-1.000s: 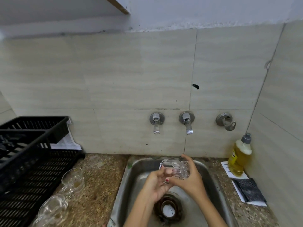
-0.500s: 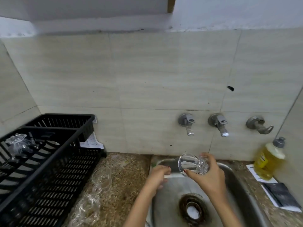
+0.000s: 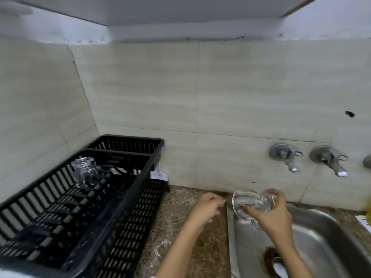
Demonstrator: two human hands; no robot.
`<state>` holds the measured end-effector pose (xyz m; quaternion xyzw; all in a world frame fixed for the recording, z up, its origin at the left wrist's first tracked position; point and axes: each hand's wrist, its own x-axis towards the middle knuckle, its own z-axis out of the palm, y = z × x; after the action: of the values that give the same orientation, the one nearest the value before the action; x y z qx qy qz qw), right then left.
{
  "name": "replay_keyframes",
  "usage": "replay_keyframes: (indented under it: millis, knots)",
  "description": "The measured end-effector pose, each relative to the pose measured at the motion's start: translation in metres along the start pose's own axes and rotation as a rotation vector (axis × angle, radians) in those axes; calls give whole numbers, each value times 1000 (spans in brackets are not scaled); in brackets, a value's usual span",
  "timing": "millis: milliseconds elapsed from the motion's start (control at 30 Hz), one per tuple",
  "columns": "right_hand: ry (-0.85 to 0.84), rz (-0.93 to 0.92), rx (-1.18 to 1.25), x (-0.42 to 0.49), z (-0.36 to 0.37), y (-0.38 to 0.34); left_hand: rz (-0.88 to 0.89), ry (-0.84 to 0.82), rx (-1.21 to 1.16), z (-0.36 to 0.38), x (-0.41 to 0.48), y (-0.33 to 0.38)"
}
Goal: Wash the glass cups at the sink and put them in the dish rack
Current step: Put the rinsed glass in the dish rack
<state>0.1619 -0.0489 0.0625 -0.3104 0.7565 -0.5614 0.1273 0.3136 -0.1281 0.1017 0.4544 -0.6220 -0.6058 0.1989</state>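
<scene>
Head view: it's the only camera we get, looking down over the sink corner.
Right hand: the right hand [image 3: 273, 215] has its fingers [image 3: 246, 210] wrapped round a glass cup [image 3: 249, 203].
Cup position: it's tipped on its side with the mouth facing left, up in the air over the left edge of the sink [image 3: 321, 237].
Left hand: the left hand [image 3: 206, 207] hovers over the worktop [image 3: 212, 257] just left of the cup. Its fingers are loosely curled and we can't see anything in them.
Rack: the black dish rack [image 3: 40, 189] sits at far left with one washed glass [image 3: 84, 169] in it, up near the back.
Waiting cups: a couple of clear unwashed cups [image 3: 170, 219] lie on the worktop between rack and sink, but they're too blurry to count.
Taps: no water running from the taps [image 3: 287, 157] that we can see.
Step in hand: we reckon the rinse is done and this cup is on its way to the rack.
Next move: carry it left across the worktop, clear the waiting cups, flip it mouth-down and set it in a free slot.
Heads-up: wet glass is slippy, so we'd keep a firm hold till it's seated.
</scene>
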Motion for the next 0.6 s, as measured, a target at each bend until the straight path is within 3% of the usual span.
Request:
replay_keyframes:
  millis: [267, 467, 600]
  knots:
    - [-181, -23, 336, 4, 65, -62, 172, 119, -81, -83, -73, 39]
    - [-410, -272, 376, -10, 111, -139, 299, 205, -167, -160, -125, 53]
    - [-603, -467, 302, -26, 143, -190, 253, 445, -143, -226, -124, 42]
